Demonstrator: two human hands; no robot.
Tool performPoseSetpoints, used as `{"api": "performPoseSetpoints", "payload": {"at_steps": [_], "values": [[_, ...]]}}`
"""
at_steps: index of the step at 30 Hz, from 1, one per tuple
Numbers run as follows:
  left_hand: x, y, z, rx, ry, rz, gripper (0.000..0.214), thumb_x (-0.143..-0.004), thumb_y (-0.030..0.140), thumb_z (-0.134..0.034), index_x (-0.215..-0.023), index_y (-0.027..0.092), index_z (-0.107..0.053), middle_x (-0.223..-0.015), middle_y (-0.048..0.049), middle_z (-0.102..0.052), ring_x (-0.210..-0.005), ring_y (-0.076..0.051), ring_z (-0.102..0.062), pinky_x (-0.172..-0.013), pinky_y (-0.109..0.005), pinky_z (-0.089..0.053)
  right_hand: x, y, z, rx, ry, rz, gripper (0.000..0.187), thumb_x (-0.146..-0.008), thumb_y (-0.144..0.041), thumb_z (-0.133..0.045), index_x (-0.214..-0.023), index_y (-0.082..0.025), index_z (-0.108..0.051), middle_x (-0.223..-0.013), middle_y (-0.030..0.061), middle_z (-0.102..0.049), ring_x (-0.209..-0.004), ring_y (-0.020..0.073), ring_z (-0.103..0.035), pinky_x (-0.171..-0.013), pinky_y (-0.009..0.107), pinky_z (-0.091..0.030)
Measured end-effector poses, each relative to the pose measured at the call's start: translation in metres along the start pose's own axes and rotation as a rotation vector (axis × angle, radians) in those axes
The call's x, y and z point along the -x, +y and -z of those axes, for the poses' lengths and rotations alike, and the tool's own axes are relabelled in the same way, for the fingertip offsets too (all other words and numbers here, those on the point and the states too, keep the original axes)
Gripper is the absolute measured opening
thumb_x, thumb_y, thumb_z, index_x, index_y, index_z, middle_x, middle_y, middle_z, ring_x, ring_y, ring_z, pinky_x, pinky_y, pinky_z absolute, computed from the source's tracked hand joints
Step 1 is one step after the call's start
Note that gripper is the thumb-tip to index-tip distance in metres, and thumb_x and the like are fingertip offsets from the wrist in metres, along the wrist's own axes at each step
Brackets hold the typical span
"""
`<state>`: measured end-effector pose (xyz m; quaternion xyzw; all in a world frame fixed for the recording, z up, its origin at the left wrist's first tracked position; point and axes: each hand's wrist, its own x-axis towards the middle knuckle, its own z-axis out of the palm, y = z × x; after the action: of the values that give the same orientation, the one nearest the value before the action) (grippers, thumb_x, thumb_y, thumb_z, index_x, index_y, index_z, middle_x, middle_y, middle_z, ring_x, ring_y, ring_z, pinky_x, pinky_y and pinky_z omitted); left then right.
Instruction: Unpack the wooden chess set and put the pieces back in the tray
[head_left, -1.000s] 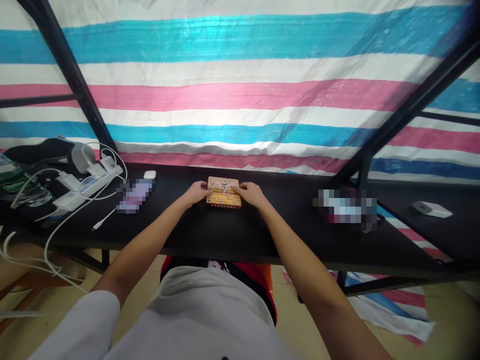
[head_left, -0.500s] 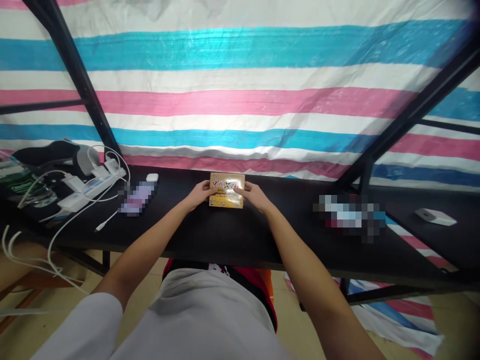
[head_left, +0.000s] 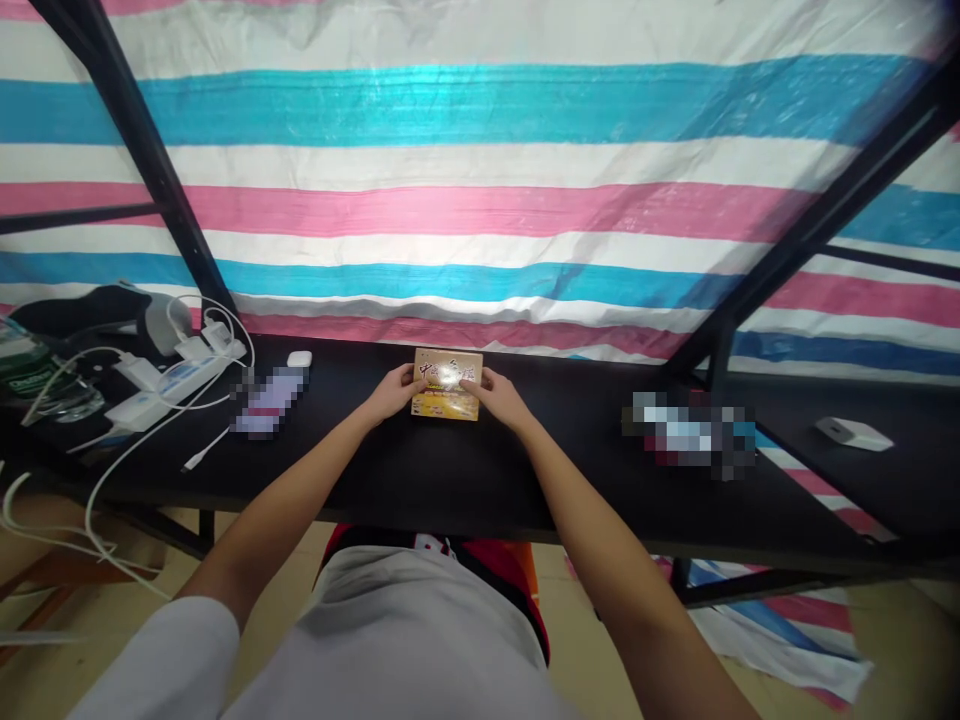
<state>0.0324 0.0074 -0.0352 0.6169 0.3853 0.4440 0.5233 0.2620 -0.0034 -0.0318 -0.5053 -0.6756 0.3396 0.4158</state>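
Observation:
A small yellow-orange box [head_left: 447,386] with dark printed characters is tipped up on the black table [head_left: 465,470], its face toward me. My left hand [head_left: 393,390] grips its left edge, thumb on the front. My right hand [head_left: 501,396] grips its right edge in the same way. Both hands rest low over the table's middle, near the striped sheet behind.
At the left lie a white power strip [head_left: 176,378] with white cables, a small white case [head_left: 299,358], a blurred flat item [head_left: 264,400] and a green-labelled bottle [head_left: 34,375]. A blurred item [head_left: 686,435] and a white block [head_left: 853,433] lie right. Black frame bars slant up on both sides.
The box has been tilted up from lying flat, so its front now faces me. Both hands stayed on its edges and shifted slightly.

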Motion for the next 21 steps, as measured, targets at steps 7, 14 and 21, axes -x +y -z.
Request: {"api": "performPoseSetpoints", "payload": {"at_steps": [7, 14, 21], "values": [[-0.0026, -0.0011, -0.0010, -0.053, 0.010, -0.004, 0.049, -0.075, 0.036, -0.067, -0.115, 0.012, -0.051, -0.118, -0.0142, -0.064, -0.108, -0.027, -0.061, -0.095, -0.045, -0.047, 0.0012, -0.0078, 0.0038, 0.128, 0.029, 0.039, 0.036, -0.076, -0.046, -0.060, -0.096, -0.016, -0.065, -0.090, 0.0058, -0.070, -0.079, 0.0176, -0.062, -0.075, 0.031, -0.048], [-0.0036, 0.0038, -0.0046, -0.139, 0.027, -0.002, 0.055, -0.074, 0.043, -0.067, -0.117, 0.012, -0.052, -0.120, -0.0149, -0.062, -0.109, -0.028, -0.060, -0.096, -0.046, -0.046, 0.0005, -0.0035, 0.0052, 0.112, 0.044, 0.021, 0.038, -0.076, -0.049, -0.060, -0.096, -0.017, -0.064, -0.091, 0.0061, -0.069, -0.080, 0.0177, -0.062, -0.076, 0.031, -0.047], [0.0008, 0.0063, -0.0078, -0.103, 0.043, 0.014, 0.061, -0.073, 0.048, -0.067, -0.120, 0.012, -0.051, -0.121, -0.0154, -0.062, -0.110, -0.029, -0.059, -0.097, -0.047, -0.046, 0.0019, -0.0062, 0.0050, 0.093, 0.046, -0.005, 0.038, -0.075, -0.050, -0.060, -0.095, -0.018, -0.063, -0.090, 0.0053, -0.070, -0.079, 0.0179, -0.063, -0.073, 0.030, -0.047]]}}
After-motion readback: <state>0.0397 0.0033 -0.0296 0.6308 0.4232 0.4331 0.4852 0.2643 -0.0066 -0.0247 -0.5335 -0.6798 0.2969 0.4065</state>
